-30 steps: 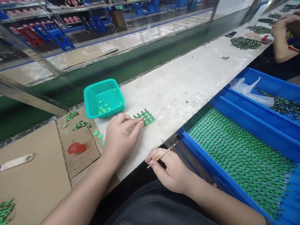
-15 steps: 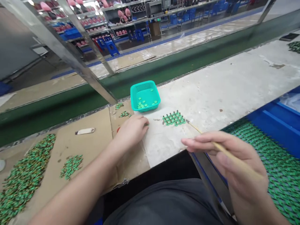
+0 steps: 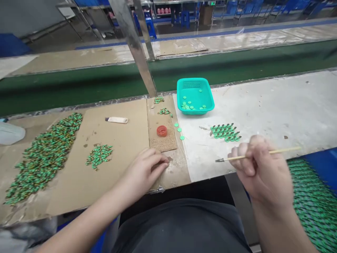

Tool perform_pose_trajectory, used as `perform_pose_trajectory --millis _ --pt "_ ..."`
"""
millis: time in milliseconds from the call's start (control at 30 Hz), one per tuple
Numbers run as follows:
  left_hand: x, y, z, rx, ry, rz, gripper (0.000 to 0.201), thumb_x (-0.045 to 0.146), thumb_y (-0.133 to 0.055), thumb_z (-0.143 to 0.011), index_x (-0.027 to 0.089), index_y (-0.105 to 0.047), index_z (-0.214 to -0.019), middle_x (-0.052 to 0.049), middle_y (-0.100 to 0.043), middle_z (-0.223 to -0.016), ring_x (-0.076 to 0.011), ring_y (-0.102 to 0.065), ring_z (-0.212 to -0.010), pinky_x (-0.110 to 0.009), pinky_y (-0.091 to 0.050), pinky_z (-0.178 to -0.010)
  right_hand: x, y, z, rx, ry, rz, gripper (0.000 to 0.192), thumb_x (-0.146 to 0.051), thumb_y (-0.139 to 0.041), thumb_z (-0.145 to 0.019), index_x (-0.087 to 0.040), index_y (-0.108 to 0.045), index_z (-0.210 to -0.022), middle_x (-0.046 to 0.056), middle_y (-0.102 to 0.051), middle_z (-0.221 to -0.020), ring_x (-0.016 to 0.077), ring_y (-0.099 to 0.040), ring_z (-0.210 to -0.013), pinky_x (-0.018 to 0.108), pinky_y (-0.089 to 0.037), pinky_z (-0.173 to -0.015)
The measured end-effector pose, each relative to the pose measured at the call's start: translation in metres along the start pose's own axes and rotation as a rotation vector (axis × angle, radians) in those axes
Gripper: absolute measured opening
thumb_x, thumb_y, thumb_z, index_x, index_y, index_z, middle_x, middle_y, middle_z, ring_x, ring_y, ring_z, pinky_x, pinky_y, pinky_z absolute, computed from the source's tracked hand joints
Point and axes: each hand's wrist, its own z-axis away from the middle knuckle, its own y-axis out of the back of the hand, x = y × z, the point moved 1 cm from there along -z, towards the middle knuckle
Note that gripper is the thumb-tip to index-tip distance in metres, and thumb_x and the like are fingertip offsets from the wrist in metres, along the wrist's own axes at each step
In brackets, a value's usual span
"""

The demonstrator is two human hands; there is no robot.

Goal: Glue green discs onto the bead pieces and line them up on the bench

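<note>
My right hand grips a thin paintbrush with a pale wooden handle, held level above the white table edge, its dark tip pointing left. Low over the cardboard, my left hand has thumb and fingertips drawn together; whatever they hold, if anything, cannot be made out. Beyond it lie a red cap on a small cardboard piece and three green discs in a line. Between the hands and farther back, rows of green discs topped with dark pieces cover a patch of table.
A turquoise basket holding loose green discs stands at the back. To the left are a tube, a small pile of green-and-gold pieces and a large heap. A metal post rises behind. Many green pieces fill the lower right.
My view has turned left and down. My left hand has drawn back toward me, uncovering the red cap and three discs. The brush has come away from the rows and swung level.
</note>
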Motion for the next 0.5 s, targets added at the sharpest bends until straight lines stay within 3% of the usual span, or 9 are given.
perform_pose_trajectory --millis 33,100,167,233,300,367,433,500 --pt "-0.005 -0.005 0.006 0.060 -0.019 0.005 0.028 0.041 -0.064 -0.118 0.030 -0.087 -0.109 -0.006 -0.084 -0.104 -0.0253 -0.079 -0.104 -0.040 -0.067 -0.096 0.007 -0.008 -0.007 -0.049 -0.048 -0.048 0.051 -0.057 -0.082 -0.119 -0.029 -0.065 -0.081 -0.011 -0.043 -0.047 0.0128 -0.041 -0.041 0.025 -0.045 -0.046" --pt "-0.010 -0.012 0.016 0.194 -0.085 -0.015 0.021 0.038 -0.068 -0.120 0.030 -0.087 -0.115 -0.005 -0.083 -0.106 -0.0236 -0.079 -0.104 -0.039 -0.066 -0.097 0.019 -0.023 -0.020 -0.110 -0.132 -0.098 0.046 -0.065 -0.072 -0.120 -0.028 -0.079 -0.093 -0.007 -0.057 -0.050 0.0158 -0.054 -0.042 0.028 -0.056 -0.048" --pt "-0.011 -0.012 0.026 0.315 -0.175 -0.081 0.012 0.030 -0.072 -0.120 0.029 -0.083 -0.119 -0.003 -0.085 -0.109 -0.0216 -0.079 -0.101 -0.038 -0.063 -0.097 0.029 -0.037 -0.028 -0.150 -0.202 -0.108 0.043 -0.066 -0.074 -0.117 -0.026 -0.088 -0.111 0.003 -0.086 -0.076 0.0223 -0.082 -0.064 0.038 -0.075 -0.066" --pt "-0.010 -0.008 0.033 0.357 -0.268 -0.162 0.011 0.025 -0.073 -0.120 0.029 -0.081 -0.127 -0.003 -0.089 -0.115 -0.0225 -0.081 -0.104 -0.040 -0.062 -0.099 0.039 -0.048 -0.031 -0.179 -0.260 -0.080 0.035 -0.060 -0.085 -0.111 -0.027 -0.088 -0.121 0.008 -0.097 -0.107 0.0273 -0.095 -0.094 0.047 -0.083 -0.088" --pt "-0.011 -0.006 0.038 0.336 -0.348 -0.217 0.020 0.023 -0.072 -0.121 0.029 -0.079 -0.138 -0.004 -0.093 -0.123 -0.0251 -0.084 -0.110 -0.043 -0.062 -0.101 0.049 -0.057 -0.034 -0.187 -0.274 -0.014 0.029 -0.054 -0.092 -0.110 -0.028 -0.083 -0.121 0.006 -0.097 -0.110 0.0262 -0.096 -0.097 0.046 -0.083 -0.092" --pt "-0.013 -0.006 0.040 0.303 -0.388 -0.236 0.025 0.023 -0.069 -0.122 0.029 -0.079 -0.144 -0.003 -0.095 -0.129 -0.0272 -0.086 -0.117 -0.045 -0.062 -0.102 0.057 -0.067 -0.038 -0.158 -0.224 0.073 0.028 -0.054 -0.086 -0.116 -0.028 -0.077 -0.116 0.000 -0.091 -0.090 0.0211 -0.091 -0.080 0.038 -0.079 -0.080" --pt "-0.016 -0.009 0.041 0.293 -0.401 -0.232 0.026 0.023 -0.066 -0.122 0.027 -0.080 -0.144 -0.003 -0.095 -0.132 -0.0275 -0.087 -0.121 -0.046 -0.062 -0.104 0.063 -0.080 -0.046 -0.096 -0.106 0.179 0.028 -0.051 -0.079 -0.122 -0.028 -0.071 -0.110 -0.005 -0.080 -0.078 0.0159 -0.081 -0.068 0.030 -0.071 -0.068" --pt "-0.020 -0.014 0.042 0.300 -0.415 -0.227 0.026 0.021 -0.064 -0.122 0.025 -0.082 -0.141 -0.003 -0.095 -0.133 -0.0268 -0.086 -0.123 -0.047 -0.061 -0.109 0.066 -0.096 -0.056 -0.062 0.026 0.303 0.025 -0.044 -0.077 -0.124 -0.029 -0.067 -0.107 -0.007 -0.075 -0.079 0.0133 -0.077 -0.068 0.026 -0.067 -0.067"
